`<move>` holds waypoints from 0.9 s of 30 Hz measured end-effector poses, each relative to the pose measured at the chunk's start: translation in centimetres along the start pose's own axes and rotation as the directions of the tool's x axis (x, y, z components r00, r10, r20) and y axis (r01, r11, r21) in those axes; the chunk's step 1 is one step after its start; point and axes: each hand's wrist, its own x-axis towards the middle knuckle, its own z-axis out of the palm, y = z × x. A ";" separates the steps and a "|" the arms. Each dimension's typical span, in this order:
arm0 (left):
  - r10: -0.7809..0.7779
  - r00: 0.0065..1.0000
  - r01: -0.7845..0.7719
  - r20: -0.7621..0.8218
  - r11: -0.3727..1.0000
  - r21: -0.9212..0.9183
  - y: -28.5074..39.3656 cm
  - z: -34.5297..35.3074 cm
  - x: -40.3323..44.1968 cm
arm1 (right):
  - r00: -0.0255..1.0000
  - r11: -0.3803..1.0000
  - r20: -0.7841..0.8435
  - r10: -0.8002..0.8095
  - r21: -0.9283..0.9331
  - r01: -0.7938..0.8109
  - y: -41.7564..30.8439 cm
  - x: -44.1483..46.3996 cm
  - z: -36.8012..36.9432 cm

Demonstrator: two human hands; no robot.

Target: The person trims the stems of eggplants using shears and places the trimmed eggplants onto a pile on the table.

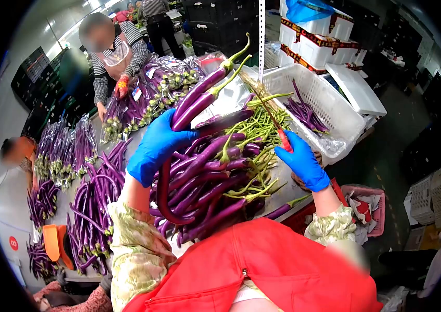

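Note:
My left hand (pixel 160 146), in a blue glove, is closed around a few long purple eggplants (pixel 193 108). Two of them point up and away with their green stems at the far end; another lies across to the right. In my right hand (pixel 304 162), also gloved in blue, is a knife (pixel 284 140) held by its red handle, its thin blade pointing up and left. Below my left hand lies a pile of loose eggplants (pixel 205 179), stems mostly to the right. A heap of green stem pieces (pixel 262 129) sits between the two hands.
A white plastic crate (pixel 346 136) holding some thin eggplants stands at right, near foam boxes (pixel 311 44). Bagged eggplants (pixel 150 88) lie before a co-worker (pixel 119 54) across the table. More loose eggplants (pixel 95 208) and an orange object (pixel 52 242) are at left. A pink basket (pixel 374 205) stands low right.

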 end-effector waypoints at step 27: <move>0.124 0.985 -0.016 -0.116 0.748 0.663 -1.3 2.4 0.3 | 0.915 0.955 0.338 0.221 0.116 -0.273 -1.6 -0.8 -0.2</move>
